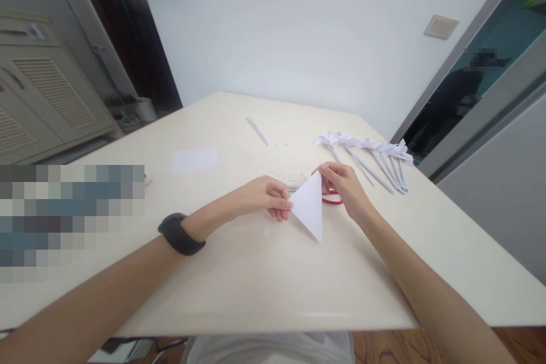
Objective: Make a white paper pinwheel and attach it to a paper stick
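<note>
head cam | looks forward and down | close over table (239, 290) | single view

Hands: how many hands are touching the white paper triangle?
2: the left hand pinches the paper triangle at its left corner; the right hand holds its top corner.

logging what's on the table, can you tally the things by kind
folded white paper triangle, held by the left hand and right hand: 1
flat white paper sheet: 1
bunch of white paper flowers on stems, too bunched to count singly: 1
thin white sticks: 2
red item behind the triangle: 1
Total: 6
</note>
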Demonstrator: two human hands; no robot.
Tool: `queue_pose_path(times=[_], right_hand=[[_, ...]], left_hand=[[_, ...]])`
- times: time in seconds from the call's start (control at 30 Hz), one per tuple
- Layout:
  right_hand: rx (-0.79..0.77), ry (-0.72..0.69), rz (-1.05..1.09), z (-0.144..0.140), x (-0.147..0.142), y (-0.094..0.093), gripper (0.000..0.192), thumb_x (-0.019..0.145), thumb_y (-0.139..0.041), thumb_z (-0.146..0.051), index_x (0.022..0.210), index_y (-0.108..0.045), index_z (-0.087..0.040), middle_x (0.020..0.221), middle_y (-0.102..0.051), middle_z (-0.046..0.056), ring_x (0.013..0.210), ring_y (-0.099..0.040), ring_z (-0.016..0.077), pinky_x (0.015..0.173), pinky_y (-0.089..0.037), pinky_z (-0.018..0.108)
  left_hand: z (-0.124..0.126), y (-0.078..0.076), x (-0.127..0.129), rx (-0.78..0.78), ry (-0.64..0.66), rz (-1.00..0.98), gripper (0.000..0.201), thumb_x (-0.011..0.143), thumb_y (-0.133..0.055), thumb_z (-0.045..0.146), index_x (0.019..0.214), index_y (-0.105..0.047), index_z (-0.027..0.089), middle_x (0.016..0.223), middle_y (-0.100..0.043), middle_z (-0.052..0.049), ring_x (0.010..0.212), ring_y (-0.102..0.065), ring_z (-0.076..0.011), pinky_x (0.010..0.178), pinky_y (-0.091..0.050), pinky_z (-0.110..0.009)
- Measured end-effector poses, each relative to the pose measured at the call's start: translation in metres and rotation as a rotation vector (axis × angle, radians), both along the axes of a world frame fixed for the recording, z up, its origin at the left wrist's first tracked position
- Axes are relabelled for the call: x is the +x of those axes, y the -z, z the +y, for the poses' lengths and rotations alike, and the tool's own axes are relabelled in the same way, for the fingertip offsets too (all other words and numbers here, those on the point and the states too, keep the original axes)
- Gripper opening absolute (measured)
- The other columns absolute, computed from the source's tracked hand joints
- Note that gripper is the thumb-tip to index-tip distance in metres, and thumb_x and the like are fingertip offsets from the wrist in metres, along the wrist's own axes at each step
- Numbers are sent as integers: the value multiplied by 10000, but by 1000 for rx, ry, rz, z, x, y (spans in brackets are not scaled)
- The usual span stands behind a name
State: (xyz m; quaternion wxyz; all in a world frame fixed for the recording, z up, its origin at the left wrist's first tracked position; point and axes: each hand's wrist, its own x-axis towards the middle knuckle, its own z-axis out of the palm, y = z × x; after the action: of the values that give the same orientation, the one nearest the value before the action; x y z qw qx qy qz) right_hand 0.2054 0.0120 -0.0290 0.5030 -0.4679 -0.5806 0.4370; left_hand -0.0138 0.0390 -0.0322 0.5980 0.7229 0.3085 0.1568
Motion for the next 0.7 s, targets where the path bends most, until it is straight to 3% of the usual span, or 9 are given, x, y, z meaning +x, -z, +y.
queue_pose_path(times=[0.23, 0.5, 0.7], right_hand=[[-89, -79, -42, 0, 0, 2, 268, 776, -611, -419, 697, -558, -168, 600, -506, -30, 534, -449, 81, 533, -349, 221], [-42, -111, -94, 1, -2, 7, 241, 792, -578, -393, 685, -523, -185, 566, -459, -45, 498, -387, 79, 474, -267, 222], [-5, -146, -105, -1, -7, 6, 257, 785, -580, -408, 682, -516, -181, 554, -458, -49, 498, -398, 81, 488, -295, 225]], left_hand=[[-2, -8, 0, 16, -111, -23, 230, 724, -673, 375, 673, -606, 161, 720, -706, -53, 656, -652, -153, 645, -498, -265], [-1, -2, 0, 10, -20, 24, 238, 739, -653, 381, 677, -558, 173, 747, -710, -56, 679, -661, -165, 621, -500, -263], [1, 5, 1, 22, -29, 13, 212, 730, -662, 375, 762, -614, 171, 798, -718, -64, 714, -674, -178, 692, -531, -293]])
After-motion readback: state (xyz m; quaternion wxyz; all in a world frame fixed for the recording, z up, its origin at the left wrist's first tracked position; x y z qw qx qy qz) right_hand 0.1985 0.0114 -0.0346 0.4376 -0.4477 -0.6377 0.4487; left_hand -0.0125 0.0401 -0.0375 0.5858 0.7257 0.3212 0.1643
